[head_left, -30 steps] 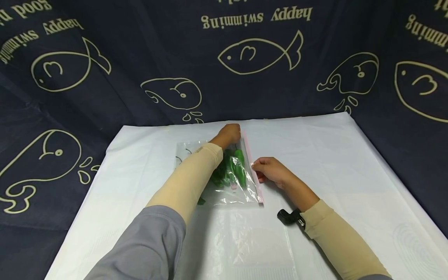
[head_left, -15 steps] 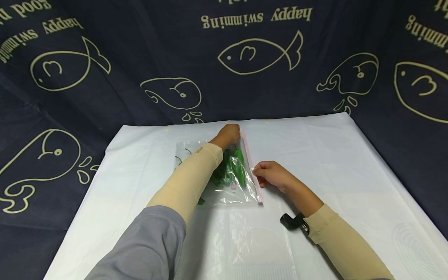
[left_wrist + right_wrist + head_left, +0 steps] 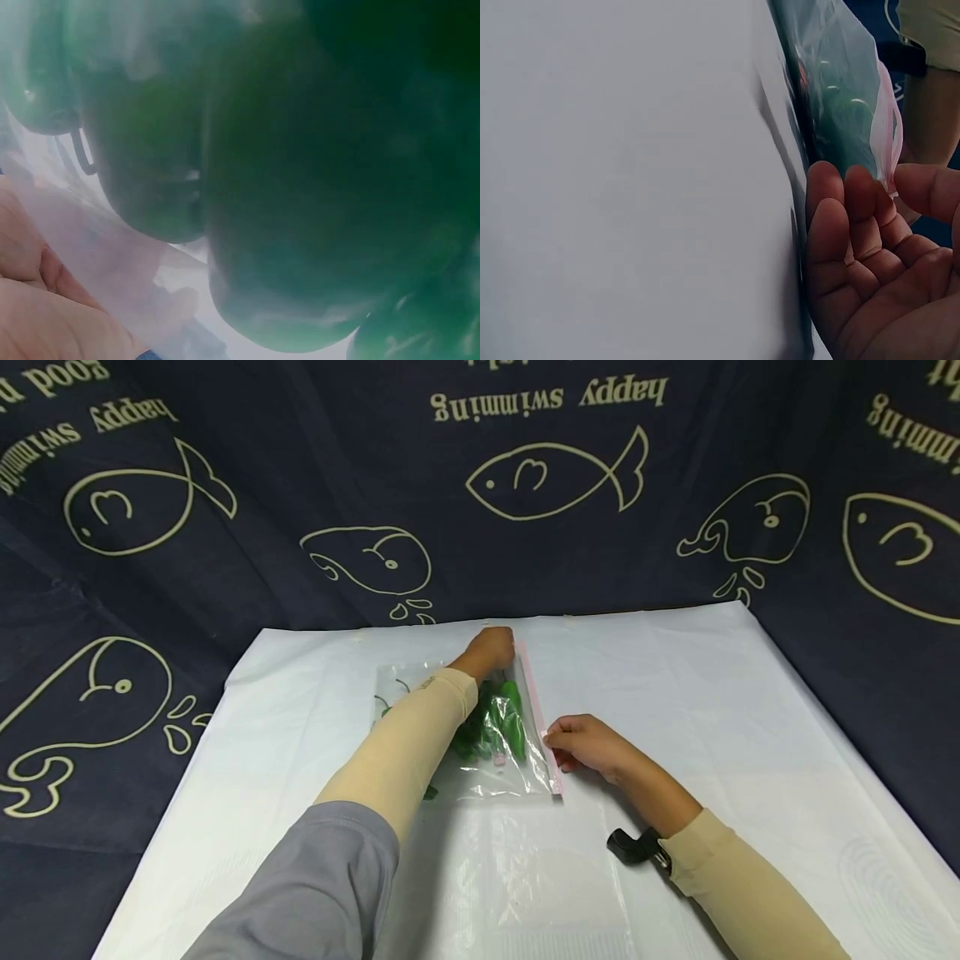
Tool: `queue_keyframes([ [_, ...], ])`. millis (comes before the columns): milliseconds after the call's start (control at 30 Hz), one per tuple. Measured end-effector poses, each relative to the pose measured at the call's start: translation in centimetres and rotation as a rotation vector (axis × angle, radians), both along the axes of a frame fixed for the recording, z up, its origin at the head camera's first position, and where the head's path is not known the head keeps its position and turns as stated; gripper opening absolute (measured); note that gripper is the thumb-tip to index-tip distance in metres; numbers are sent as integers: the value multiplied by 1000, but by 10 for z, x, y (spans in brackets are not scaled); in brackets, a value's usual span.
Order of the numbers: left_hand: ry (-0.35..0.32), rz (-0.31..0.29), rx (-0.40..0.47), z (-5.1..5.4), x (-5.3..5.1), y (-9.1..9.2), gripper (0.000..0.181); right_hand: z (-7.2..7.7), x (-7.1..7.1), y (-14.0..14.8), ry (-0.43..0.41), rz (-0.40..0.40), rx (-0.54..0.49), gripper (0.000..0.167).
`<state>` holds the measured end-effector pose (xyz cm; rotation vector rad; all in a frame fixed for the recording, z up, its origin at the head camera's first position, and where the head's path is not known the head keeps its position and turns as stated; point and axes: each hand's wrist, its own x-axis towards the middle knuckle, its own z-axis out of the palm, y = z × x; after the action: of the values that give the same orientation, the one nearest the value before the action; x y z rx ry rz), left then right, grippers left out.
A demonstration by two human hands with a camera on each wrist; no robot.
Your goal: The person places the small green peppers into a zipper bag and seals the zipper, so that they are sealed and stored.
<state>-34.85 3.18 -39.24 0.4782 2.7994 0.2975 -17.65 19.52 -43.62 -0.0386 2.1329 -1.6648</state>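
Observation:
A clear zip bag lies flat with its pink zip strip along the right side. Several glossy green peppers show through the plastic and fill most of the left wrist view. At the strip's far end my left hand grips the bag's corner; its fingertips are hidden in the head view. Partway down the strip, my right hand pinches the zip's small pale slider between thumb and fingers. The right wrist view shows those fingers curled at the pink edge.
White cloth covers the table. Dark curtains printed with fish and whales hang behind and at both sides. My left forearm crosses over the bag. A black camera mount sticks out from my right wrist.
My right hand has slid toward me along the pink strip, with the slider between its fingers. My left hand has stayed at the far corner.

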Motion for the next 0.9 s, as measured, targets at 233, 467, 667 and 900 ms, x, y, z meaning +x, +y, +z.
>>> queue_keyframes([
  [233,19,4,8,0,1,-1,37,1,5,1,6,18,2,15],
  [467,-15,15,-6,-1,-3,-2,40,1,12,1,16,33,16,15],
  [667,-9,17,-5,0,-2,-3,41,0,17,2,3,37,21,15],
  [900,0,26,8,2,-1,-4,36,-1,23,4,4,47,11,15],
])
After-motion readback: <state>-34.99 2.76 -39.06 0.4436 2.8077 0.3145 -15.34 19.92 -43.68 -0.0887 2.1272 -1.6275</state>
